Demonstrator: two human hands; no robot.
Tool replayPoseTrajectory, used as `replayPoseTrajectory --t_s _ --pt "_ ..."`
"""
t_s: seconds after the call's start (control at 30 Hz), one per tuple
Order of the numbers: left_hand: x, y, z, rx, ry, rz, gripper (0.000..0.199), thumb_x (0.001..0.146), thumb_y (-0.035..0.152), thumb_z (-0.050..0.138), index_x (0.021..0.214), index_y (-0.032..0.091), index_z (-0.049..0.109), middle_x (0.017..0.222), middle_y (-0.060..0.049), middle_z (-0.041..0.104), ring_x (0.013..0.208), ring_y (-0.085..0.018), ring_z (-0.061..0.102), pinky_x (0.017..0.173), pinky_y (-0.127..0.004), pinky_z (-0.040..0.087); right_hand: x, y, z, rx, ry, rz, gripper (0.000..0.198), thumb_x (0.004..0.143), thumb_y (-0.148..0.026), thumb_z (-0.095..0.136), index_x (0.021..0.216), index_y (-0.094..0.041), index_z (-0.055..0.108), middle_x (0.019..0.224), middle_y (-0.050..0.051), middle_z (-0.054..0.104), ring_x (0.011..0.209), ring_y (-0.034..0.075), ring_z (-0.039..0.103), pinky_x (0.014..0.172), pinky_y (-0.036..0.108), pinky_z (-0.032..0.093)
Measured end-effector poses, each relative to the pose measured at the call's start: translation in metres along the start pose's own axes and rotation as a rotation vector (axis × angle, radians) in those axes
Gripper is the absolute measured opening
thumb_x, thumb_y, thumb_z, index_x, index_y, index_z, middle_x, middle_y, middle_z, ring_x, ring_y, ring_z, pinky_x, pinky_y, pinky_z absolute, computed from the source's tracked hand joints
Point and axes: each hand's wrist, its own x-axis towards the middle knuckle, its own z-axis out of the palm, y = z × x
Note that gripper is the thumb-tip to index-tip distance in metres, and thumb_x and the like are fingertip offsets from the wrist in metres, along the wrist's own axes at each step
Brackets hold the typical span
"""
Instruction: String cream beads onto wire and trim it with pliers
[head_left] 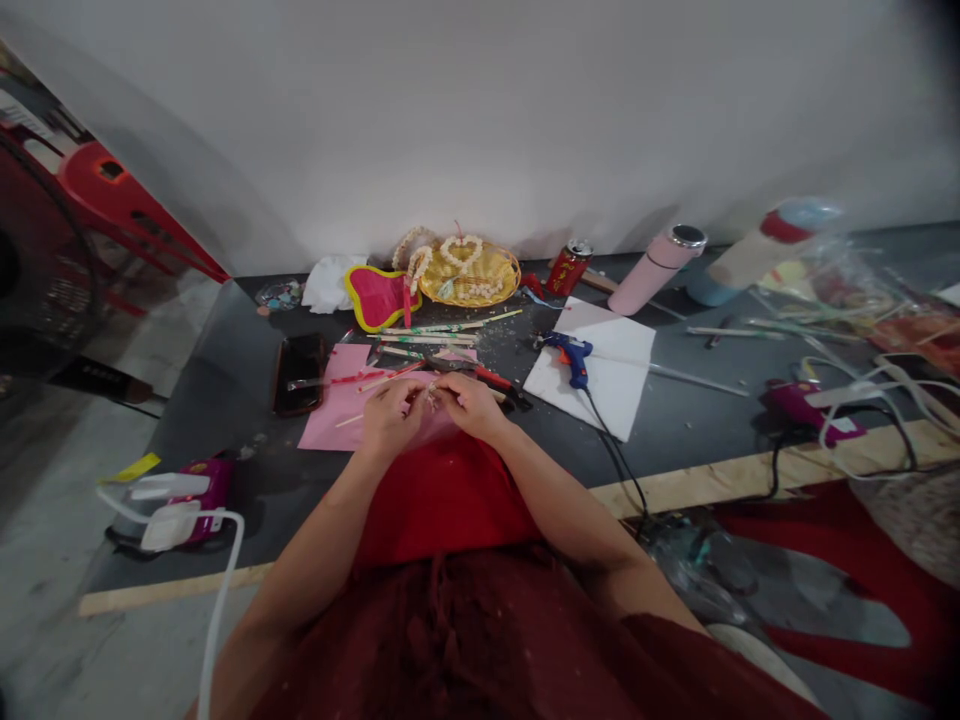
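Observation:
Over a sheet of pink paper (322, 430), my left hand (387, 412) and my right hand (471, 404) meet with their fingertips pinched. Between them is a small whitish piece (431, 397), too small and partly covered to name. Just beyond my fingers lies a tool with red handles (491, 378), partly hidden by my right hand. Several thin sticks (435, 330) with green and pale parts lie behind it. A dark phone (299, 373) rests left of my left hand.
Right of my hands a blue glue gun (574, 358) sits on a white board (626, 385), its cord running off the front edge. Behind are a yellow basket (510, 280), a red can (568, 268) and a pink bottle (652, 272). A power strip (214, 495) stands front left.

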Motion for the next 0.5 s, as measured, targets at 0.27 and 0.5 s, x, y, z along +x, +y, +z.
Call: replayPoseTrajectory --t_s 0.27,0.5 --pt "0.0002 -0.0021 -0.0017 -0.01 -0.017 0.016 0.012 0.084 0.026 0.055 0.084 0.02 0.065 0.076 -0.002 0.07 0.07 -0.014 0.062 0.062 -0.024 0.047 -0.0007 0.0027 -0.0005 -0.048 -0.061 0.058 0.017 0.091 -0.025 0.046 0.094 -0.019 0.062 0.092 0.007 0.067 0.087 0.017 0.062 0.08 0.029 0.047" --pt "-0.0001 -0.004 -0.0032 0.003 -0.021 0.052 0.009 0.082 0.022 0.057 0.083 0.02 0.065 0.075 -0.002 0.07 0.07 -0.014 0.061 0.064 -0.025 0.047 -0.0015 0.0052 -0.0008 -0.06 -0.077 0.032 0.02 0.092 -0.026 0.045 0.096 -0.019 0.063 0.094 0.008 0.067 0.088 0.016 0.062 0.083 0.029 0.047"
